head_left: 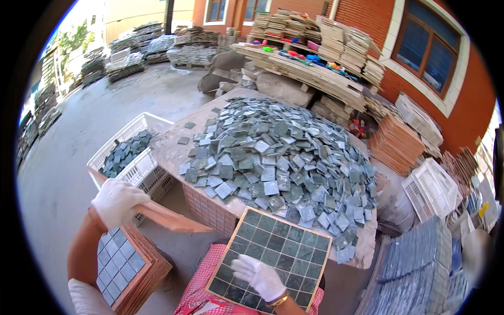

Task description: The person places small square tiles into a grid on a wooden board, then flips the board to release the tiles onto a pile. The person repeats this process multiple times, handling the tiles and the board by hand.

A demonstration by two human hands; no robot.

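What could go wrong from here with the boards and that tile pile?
1. The left hand grips the terracotta board by one end only, hanging over the gap; it may tip or slip.
2. The right hand presses on the filled tile grid, whose near part overhangs the lap; tiles could slide out.
3. The loose tile pile reaches the table edge; a nudge may spill some.
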